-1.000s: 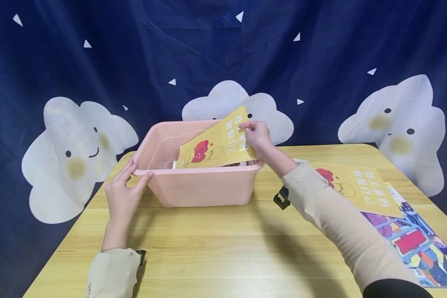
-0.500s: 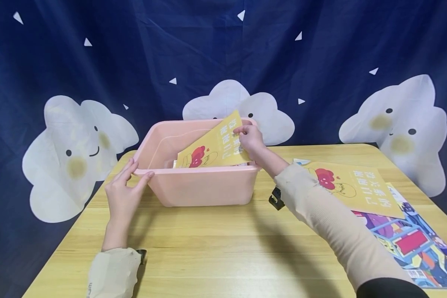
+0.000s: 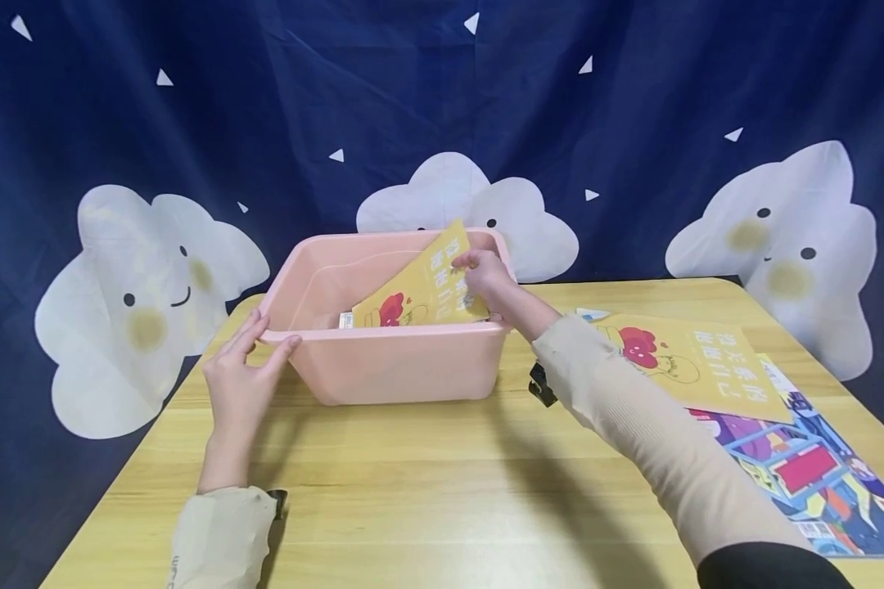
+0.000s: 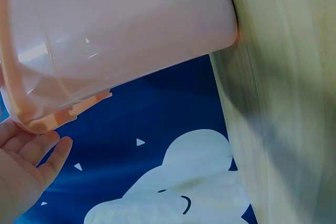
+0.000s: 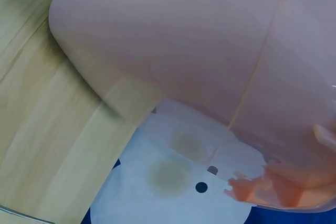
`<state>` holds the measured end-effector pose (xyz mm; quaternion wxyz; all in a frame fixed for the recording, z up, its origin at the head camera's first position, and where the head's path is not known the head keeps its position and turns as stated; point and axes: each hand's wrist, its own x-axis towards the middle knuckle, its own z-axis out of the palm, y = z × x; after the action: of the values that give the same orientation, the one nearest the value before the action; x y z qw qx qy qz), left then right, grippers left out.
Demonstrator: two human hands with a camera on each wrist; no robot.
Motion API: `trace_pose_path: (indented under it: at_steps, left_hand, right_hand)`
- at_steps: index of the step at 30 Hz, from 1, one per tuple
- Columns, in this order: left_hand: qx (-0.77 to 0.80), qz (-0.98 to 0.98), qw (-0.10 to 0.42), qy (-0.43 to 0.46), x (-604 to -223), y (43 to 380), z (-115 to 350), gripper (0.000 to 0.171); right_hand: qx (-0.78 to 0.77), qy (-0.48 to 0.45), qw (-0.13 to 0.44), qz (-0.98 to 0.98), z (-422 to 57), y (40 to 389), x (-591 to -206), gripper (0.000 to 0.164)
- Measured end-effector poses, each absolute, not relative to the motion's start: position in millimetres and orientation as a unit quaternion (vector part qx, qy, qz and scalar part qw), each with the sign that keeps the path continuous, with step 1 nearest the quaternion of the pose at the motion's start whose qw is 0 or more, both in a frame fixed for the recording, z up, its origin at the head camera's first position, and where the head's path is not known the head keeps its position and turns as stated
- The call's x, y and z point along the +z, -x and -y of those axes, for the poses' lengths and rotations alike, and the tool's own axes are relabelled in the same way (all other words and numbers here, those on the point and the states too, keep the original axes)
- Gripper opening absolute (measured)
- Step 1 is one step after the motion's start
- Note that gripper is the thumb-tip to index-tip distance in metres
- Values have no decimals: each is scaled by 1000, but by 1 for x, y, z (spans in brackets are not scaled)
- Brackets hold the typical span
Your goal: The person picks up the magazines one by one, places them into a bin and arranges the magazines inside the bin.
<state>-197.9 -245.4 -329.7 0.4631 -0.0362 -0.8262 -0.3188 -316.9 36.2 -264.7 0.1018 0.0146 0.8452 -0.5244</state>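
Observation:
A pink plastic storage bin (image 3: 405,368) stands on the wooden table. My left hand (image 3: 243,384) holds its front left corner, thumb at the front rim and fingers along the left side; the left wrist view also shows these fingers (image 4: 50,156) at the rim. Inside the bin, a yellow book (image 3: 427,286) with a red heart drawing and white lettering leans at a tilt, its lower part hidden behind the front wall. My right hand (image 3: 489,278) pinches this book by its upper right side. The right wrist view shows mostly the bin's outer wall (image 5: 184,51).
On the table's right side lies another yellow book (image 3: 729,372) with the same cover, overlapping a colourful picture book (image 3: 818,483). A white label (image 3: 346,320) shows inside the bin beside the tilted book. A dark blue cloud-patterned curtain (image 3: 302,98) hangs behind the table (image 3: 412,491).
The yellow book in my right hand has moved lower into the bin and slightly left, the hand going with it. My left hand stays at the bin's corner.

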Motion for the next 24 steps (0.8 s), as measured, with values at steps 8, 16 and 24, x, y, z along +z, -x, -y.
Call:
trace_pose_path:
  at_steps: [8,16,24]
  left_hand:
    - [-322,825,462,41,-330,198,246,47]
    - [-317,826,464,39,-330,198,247,48]
    - [-320,828,460,37,-331,198,247,48]
  right_hand:
    - [-426,104,61,-897,-33,310,-264,37]
    - [-474,177,-31,-862,-39,306,-261,20]
    - [-434,247,-124,-857,-51,302,-255,20]
